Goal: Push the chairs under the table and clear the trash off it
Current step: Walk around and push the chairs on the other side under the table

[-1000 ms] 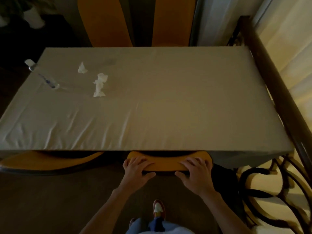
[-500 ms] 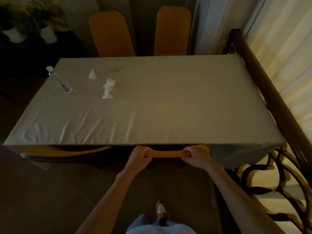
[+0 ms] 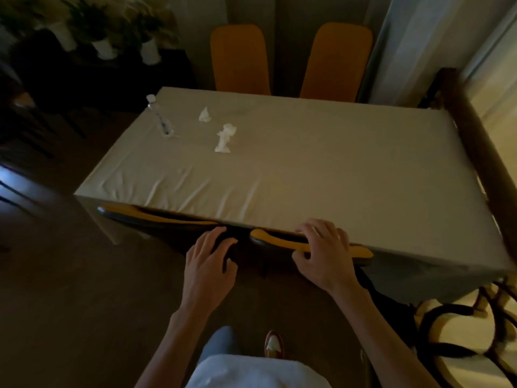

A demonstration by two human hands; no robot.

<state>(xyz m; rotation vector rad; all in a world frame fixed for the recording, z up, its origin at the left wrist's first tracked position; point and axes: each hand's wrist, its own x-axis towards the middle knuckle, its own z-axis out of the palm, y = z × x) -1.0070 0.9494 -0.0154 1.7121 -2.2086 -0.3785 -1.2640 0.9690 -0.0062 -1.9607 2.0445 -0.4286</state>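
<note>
A table [image 3: 321, 169] under a pale cloth fills the middle of the view. Two crumpled white tissues [image 3: 224, 138] [image 3: 204, 115] and a clear plastic bottle [image 3: 160, 116] sit at its far left. Two orange chairs are tucked against the near edge: the right chair [image 3: 279, 240] and the left chair [image 3: 156, 217], only their backrest tops showing. My right hand [image 3: 324, 253] rests on the right chair's backrest, fingers spread over it. My left hand [image 3: 209, 264] hovers open in the gap between the two chairs, holding nothing.
Two more orange chairs [image 3: 240, 60] [image 3: 335, 61] stand at the far side. A dark wooden railing [image 3: 481, 152] with curled ironwork runs along the right. Potted plants [image 3: 106, 32] on a dark cabinet are at far left. Curtains hang at the right.
The right chair has slid in under the table edge. My left hand has let go of its backrest and opened. The view has swung left and back.
</note>
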